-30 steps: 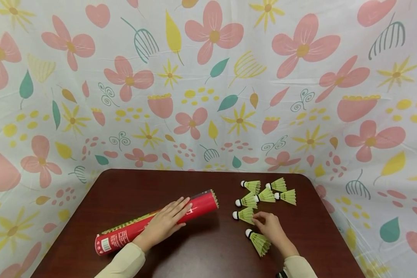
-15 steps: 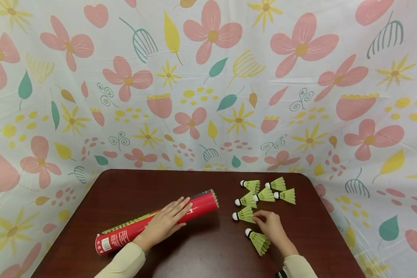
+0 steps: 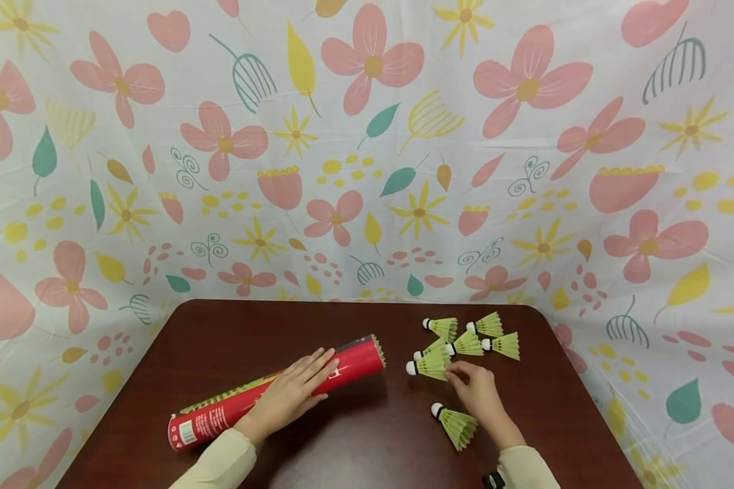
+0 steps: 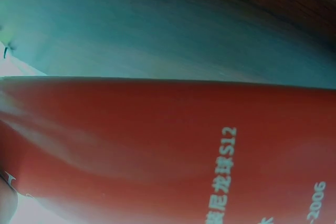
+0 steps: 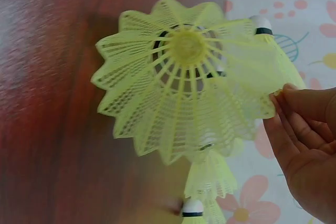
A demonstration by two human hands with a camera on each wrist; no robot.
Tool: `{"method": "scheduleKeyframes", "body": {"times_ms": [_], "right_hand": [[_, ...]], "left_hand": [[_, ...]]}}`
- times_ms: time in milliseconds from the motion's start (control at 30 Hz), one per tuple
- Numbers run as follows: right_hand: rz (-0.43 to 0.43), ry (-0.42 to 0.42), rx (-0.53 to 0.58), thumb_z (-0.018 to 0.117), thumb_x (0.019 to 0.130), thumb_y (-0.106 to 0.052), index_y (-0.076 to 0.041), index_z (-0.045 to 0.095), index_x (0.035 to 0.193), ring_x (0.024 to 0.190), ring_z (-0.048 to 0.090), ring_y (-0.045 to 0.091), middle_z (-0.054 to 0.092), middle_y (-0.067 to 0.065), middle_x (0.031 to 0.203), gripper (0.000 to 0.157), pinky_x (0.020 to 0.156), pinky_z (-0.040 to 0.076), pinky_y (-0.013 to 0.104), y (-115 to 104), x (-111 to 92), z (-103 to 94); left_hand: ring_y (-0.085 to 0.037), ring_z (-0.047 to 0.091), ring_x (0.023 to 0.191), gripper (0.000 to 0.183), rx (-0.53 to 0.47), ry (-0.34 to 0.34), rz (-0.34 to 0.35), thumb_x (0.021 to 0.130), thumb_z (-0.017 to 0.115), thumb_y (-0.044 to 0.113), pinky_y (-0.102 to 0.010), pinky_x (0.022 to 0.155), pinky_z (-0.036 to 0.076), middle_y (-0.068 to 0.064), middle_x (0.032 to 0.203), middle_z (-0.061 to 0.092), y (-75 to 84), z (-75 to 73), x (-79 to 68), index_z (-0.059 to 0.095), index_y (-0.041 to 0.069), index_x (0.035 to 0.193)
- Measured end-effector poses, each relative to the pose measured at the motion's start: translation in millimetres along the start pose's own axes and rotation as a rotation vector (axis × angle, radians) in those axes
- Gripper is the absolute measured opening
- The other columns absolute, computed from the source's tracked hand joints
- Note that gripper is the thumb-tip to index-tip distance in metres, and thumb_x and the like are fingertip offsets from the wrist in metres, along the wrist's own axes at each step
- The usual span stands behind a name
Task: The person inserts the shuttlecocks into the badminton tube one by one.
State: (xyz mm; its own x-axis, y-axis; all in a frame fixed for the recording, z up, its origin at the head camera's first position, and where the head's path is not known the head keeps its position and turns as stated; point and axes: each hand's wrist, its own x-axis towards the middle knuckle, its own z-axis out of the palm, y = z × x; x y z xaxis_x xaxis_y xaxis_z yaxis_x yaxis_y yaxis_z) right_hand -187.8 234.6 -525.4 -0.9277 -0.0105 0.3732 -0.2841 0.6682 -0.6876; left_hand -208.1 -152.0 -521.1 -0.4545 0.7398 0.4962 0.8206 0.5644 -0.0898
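My left hand [image 3: 290, 395] rests over the middle of a long red shuttlecock tube [image 3: 359, 360], fingers stretched across its top and thumb on the near side. The tube lies slantwise, with its jagged-looking end toward the right. In the left wrist view its printed red wall [image 4: 168, 129] fills the lower half. Thumb and finger of my right hand [image 3: 478, 390] pinch the skirt rim of a yellow shuttlecock [image 3: 428, 367], its white cork pointing left. Seen from the right wrist, that shuttlecock [image 5: 178, 93] shows its wide-open skirt.
Another shuttlecock [image 3: 454, 426] lies nearer, left of my right wrist. Several more, such as one shuttlecock [image 3: 503, 345], lie grouped at the far right of the dark brown table [image 3: 269, 322]. A flower-printed sheet [image 3: 342, 170] hangs behind the table.
My right hand has moved slightly away from me with the pinched shuttlecock, which now partly covers the one behind it. The left hand and tube have stayed in place.
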Motion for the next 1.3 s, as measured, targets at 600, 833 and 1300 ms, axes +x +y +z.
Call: {"method": "scheduleKeyframes", "body": {"times_ms": [600, 833, 1300], "right_hand": [[-0.107, 0.107, 0.005, 0.076, 0.079, 0.0, -0.005, 0.074, 0.088, 0.068, 0.066, 0.015, 0.072, 0.005, 0.079, 0.01, 0.054, 0.051, 0.024, -28, 16, 1.0], [-0.09, 0.073, 0.023, 0.075, 0.08, -0.001, -0.005, 0.074, 0.09, 0.071, 0.067, 0.018, 0.071, 0.004, 0.081, 0.01, 0.058, 0.053, 0.026, -37, 19, 2.5], [-0.115, 0.044, 0.069, 0.073, 0.084, -0.005, -0.009, 0.074, 0.089, 0.071, 0.066, 0.013, 0.071, 0.002, 0.08, 0.007, 0.059, 0.052, 0.025, -52, 25, 13.5]], "left_hand": [[-0.029, 0.039, 0.136, 0.083, -0.001, -0.011, 0.002, 0.079, 0.08, 0.028, -0.043, 0.107, 0.039, -0.011, 0.152, 0.036, 3.5, -2.2, 0.5, 0.038, 0.007, 0.148], [-0.029, 0.039, 0.136, 0.081, 0.004, -0.013, 0.005, 0.082, 0.077, 0.031, -0.043, 0.107, 0.038, -0.011, 0.152, 0.036, 2.9, -2.6, 0.5, 0.037, 0.008, 0.148], [-0.028, 0.039, 0.137, 0.081, -0.006, 0.0, 0.016, 0.084, 0.074, 0.036, -0.04, 0.108, 0.038, -0.011, 0.153, 0.035, 3.4, 2.2, 2.7, 0.034, 0.009, 0.15]]}}
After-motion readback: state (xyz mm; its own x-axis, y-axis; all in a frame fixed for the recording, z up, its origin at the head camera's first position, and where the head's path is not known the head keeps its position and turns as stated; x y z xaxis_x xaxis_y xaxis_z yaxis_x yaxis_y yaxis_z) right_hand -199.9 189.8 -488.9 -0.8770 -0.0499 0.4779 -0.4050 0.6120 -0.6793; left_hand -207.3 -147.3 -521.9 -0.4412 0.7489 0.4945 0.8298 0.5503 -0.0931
